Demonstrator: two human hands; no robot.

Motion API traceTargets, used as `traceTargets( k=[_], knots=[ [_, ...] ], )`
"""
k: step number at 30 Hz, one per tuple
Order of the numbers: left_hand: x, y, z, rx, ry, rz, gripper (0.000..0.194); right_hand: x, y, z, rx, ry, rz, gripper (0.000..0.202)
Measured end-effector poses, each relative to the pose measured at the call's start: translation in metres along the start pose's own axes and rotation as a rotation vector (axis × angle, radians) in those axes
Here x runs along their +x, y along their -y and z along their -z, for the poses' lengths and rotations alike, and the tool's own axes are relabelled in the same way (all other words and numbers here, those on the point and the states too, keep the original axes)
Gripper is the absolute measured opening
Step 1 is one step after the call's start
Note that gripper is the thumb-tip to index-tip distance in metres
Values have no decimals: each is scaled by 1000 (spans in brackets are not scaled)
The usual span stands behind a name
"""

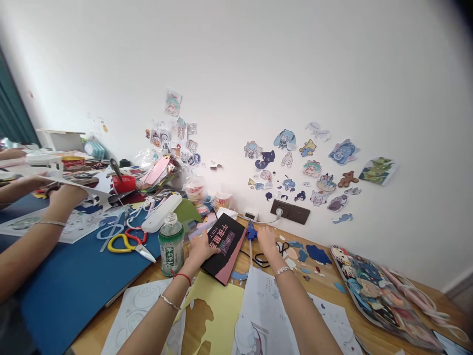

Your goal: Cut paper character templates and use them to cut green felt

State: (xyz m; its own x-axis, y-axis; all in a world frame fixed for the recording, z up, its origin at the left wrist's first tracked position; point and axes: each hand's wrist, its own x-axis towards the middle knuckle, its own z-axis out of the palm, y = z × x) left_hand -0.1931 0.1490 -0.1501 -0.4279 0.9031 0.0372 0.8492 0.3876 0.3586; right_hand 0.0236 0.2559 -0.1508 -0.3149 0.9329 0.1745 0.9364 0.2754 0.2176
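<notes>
My left hand (201,248) is closed on the left edge of a black and pink booklet (225,246), which is tilted over the table. Beside the booklet's right edge, my right hand (266,238) is closed near a blue glue gun (252,231); whether the fingers grip it is hard to make out. A black cord (261,260) loops by the right wrist. Yellow paper (218,305) with a cut-out gap lies below the booklet, and a white printed sheet (264,301) lies between my forearms.
A green-labelled bottle (172,246) stands left of my left hand. Yellow-handled scissors (123,243) lie on a blue board (84,291). At far left another person's hands hold cut paper. A sticker-filled pouch (377,291) lies right, near blue paper scraps (318,254).
</notes>
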Motion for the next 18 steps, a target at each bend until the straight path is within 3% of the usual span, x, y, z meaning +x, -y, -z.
traceTargets(
  k=[10,18],
  knots=[
    [-2,8,-12,-114,28,58,29,-7,2,-11,213,-23,-72,25],
    [9,17,-6,-206,-2,56,27,-12,7,0,779,-37,-115,28]
  ],
)
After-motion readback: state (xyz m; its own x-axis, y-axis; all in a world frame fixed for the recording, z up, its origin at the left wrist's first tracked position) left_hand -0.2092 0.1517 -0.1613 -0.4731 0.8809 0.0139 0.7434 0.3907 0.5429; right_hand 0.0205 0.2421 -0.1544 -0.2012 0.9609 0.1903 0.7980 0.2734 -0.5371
